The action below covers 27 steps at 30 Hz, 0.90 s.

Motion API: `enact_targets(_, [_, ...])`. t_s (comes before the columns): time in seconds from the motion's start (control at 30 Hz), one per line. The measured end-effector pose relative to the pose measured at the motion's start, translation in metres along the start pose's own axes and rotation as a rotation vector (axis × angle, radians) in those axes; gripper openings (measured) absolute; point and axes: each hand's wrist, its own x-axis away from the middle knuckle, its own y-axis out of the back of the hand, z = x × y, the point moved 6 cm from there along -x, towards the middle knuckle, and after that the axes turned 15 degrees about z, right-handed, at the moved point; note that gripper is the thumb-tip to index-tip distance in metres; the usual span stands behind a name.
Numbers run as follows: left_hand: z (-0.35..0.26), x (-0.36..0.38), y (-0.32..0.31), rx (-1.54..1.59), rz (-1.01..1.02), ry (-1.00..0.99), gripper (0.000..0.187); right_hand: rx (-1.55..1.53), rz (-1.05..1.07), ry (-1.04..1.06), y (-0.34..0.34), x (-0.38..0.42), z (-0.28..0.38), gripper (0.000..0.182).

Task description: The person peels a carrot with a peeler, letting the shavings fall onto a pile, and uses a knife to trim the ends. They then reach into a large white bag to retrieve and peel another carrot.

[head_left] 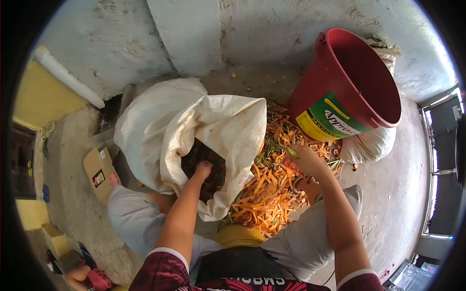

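Note:
My left hand (204, 169) reaches into the mouth of a large white woven sack (238, 119). Its fingers are curled in, and what they grip is hidden. Dark, long shapes (217, 182) lie in shadow inside the sack. My right hand (307, 157) is closed over the peelings, around what looks like a red peeler (292, 168), partly covered by the fingers. Beside those fingers is a small green piece (292, 153). Beneath, a wide heap of orange carrot peelings (264, 206), mixed with green stems, spreads on the floor between my legs.
A tall dark red bucket (310, 92) with a green and yellow label stands beyond the heap, tilted in view. Another white sack (371, 145) sits behind it. Flattened cardboard (100, 174) lies at left. A wall (272, 29) closes the far side. Another person (90, 276) shows at lower left.

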Motion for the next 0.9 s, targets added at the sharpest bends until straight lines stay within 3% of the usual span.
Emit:
enact_targets(0.03, [0.000,-0.014,0.001,-0.112,-0.023,0.018,0.032,-0.025,-0.031,0.004,0.002,0.000,0.004,0.015])
enact_targets(0.13, [-0.020,-0.047,0.001,-0.309,-0.108,-0.229,0.043,-0.028,0.003,-0.041,0.012,-0.006,0.000,0.015])
enact_targets(0.23, [-0.045,-0.072,0.003,-0.134,-0.300,-0.625,0.050,-0.016,-0.002,-0.101,0.017,-0.010,-0.015,0.016])
enact_targets(0.3, [-0.052,-0.092,0.006,-0.077,-0.272,-0.656,0.050,-0.076,0.002,-0.122,0.020,-0.009,-0.017,0.017])
enact_targets(0.53, [-0.061,-0.130,0.004,-0.185,-0.091,-0.219,0.048,-0.102,0.067,-0.144,0.020,-0.015,-0.027,0.028])
enact_targets(0.73, [-0.062,-0.124,0.001,-0.143,-0.038,-0.097,0.047,-0.114,0.068,-0.128,0.024,-0.020,-0.024,0.027])
enact_targets(0.9, [-0.052,-0.057,-0.003,0.186,0.022,0.009,0.046,-0.100,0.048,-0.102,0.028,-0.018,-0.018,0.029])
